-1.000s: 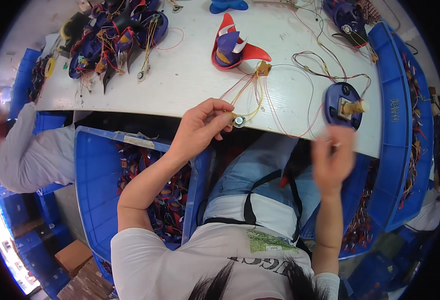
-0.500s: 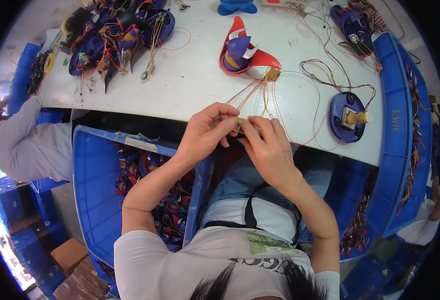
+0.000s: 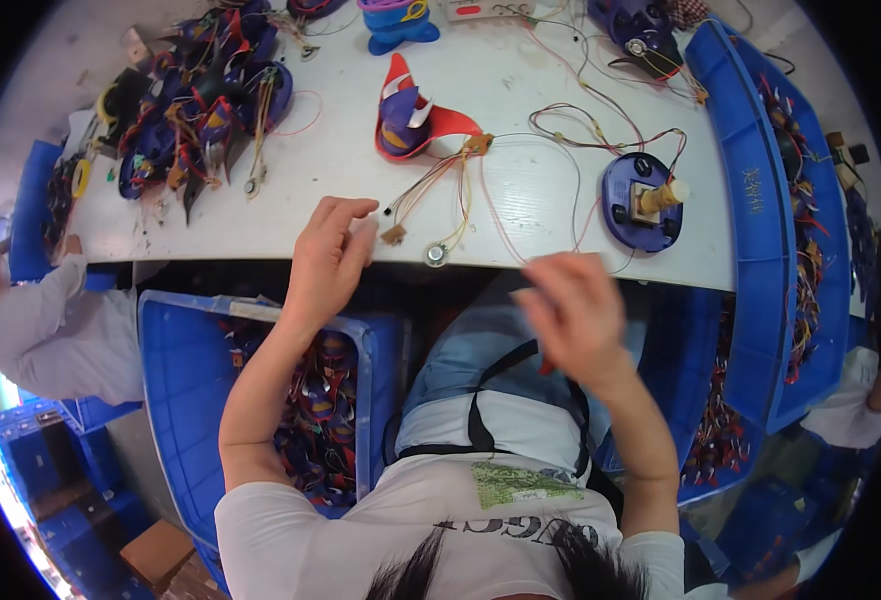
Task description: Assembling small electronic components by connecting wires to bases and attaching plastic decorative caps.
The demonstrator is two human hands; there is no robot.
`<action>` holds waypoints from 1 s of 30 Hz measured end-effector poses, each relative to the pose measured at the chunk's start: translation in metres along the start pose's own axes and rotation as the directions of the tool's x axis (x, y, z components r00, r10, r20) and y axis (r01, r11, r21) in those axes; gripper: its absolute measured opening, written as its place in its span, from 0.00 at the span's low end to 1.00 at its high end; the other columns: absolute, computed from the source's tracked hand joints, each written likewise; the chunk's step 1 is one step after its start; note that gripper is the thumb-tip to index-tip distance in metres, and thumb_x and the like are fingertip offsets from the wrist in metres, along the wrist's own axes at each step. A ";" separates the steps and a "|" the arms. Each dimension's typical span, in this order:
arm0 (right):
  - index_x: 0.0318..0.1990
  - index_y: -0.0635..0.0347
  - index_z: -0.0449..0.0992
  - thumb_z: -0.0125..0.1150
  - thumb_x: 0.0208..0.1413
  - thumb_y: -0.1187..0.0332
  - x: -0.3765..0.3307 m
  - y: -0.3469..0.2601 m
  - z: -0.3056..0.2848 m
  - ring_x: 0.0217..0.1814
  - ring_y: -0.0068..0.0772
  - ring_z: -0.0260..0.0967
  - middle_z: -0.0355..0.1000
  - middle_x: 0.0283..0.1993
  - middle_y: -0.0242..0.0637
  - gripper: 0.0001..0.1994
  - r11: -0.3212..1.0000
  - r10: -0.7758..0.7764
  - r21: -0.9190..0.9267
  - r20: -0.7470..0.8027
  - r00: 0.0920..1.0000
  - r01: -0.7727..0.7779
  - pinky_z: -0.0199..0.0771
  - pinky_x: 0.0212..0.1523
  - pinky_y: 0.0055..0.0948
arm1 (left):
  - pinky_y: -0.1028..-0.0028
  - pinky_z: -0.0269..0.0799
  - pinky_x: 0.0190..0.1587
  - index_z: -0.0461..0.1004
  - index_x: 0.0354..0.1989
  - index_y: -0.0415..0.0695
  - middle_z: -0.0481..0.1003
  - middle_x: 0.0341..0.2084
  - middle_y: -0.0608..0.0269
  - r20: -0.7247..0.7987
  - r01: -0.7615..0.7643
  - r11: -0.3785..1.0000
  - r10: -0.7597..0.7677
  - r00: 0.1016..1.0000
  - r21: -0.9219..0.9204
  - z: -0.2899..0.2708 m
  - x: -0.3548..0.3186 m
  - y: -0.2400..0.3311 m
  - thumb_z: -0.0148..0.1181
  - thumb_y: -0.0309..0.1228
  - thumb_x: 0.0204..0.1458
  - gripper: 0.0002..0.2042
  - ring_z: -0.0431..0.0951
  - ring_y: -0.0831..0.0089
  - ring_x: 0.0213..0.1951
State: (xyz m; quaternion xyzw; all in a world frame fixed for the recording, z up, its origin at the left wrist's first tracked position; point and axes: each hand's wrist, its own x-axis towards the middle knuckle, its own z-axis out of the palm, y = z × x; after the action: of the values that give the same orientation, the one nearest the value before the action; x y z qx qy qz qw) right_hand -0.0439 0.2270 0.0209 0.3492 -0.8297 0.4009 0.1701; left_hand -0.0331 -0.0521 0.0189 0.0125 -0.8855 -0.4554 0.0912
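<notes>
My left hand (image 3: 332, 258) hovers over the table's front edge with nothing in it, fingers and thumb apart. My right hand (image 3: 578, 318) is smeared by motion just off the edge; a small red bit shows below it, too blurred to name. Between the hands, a small round speaker (image 3: 435, 254) and a little brown board (image 3: 393, 234) lie on wires at the edge. Those wires run to a circuit board (image 3: 477, 145) beside a red and purple toy shell (image 3: 406, 122) with white horn-like points. To the right lies a purple oval base (image 3: 642, 202) with a yellowish upright part.
Wired purple toy parts (image 3: 205, 110) are heaped at the left of the white table (image 3: 340, 170). A blue stand (image 3: 400, 28) and white box (image 3: 488, 8) sit at the back. Blue bins (image 3: 745, 190) of parts flank me. A person in grey (image 3: 70, 320) sits at left.
My hands have parted from the small piece they held together, left hand leftward, right hand rightward and down. The speaker and little board now lie on the table edge. The view has shifted.
</notes>
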 end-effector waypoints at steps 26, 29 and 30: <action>0.38 0.66 0.76 0.66 0.47 0.65 0.043 0.089 -0.094 0.26 0.31 0.64 0.72 0.30 0.40 0.14 0.885 0.465 0.055 -0.065 0.883 -0.462 0.66 0.29 0.28 | 0.61 0.60 0.59 0.49 0.63 0.30 0.57 0.58 0.38 0.013 -0.546 0.827 0.552 0.834 -0.132 0.197 0.023 0.125 0.70 0.31 0.38 0.45 0.62 0.46 0.57; 0.36 0.66 0.76 0.64 0.48 0.66 0.044 0.088 -0.090 0.24 0.33 0.65 0.72 0.26 0.41 0.12 0.891 0.448 0.086 -0.012 0.894 -0.446 0.66 0.28 0.30 | 0.58 0.60 0.59 0.49 0.62 0.27 0.61 0.55 0.35 -0.087 -0.514 0.857 0.510 0.856 -0.034 0.210 0.049 0.117 0.75 0.37 0.31 0.51 0.64 0.45 0.55; 0.35 0.66 0.76 0.64 0.48 0.66 0.045 0.088 -0.089 0.24 0.33 0.65 0.73 0.25 0.41 0.11 0.910 0.412 0.061 -0.025 0.911 -0.410 0.67 0.28 0.30 | 0.58 0.61 0.58 0.49 0.62 0.26 0.61 0.55 0.34 -0.119 -0.504 0.863 0.497 0.860 -0.038 0.214 0.054 0.115 0.76 0.37 0.29 0.53 0.65 0.44 0.55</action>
State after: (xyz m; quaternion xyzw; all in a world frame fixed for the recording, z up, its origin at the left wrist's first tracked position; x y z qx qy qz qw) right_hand -0.1386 0.3149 0.0534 0.1640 -0.8700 0.4565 0.0879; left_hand -0.1161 0.1812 -0.0014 -0.1969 -0.8365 -0.4444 0.2530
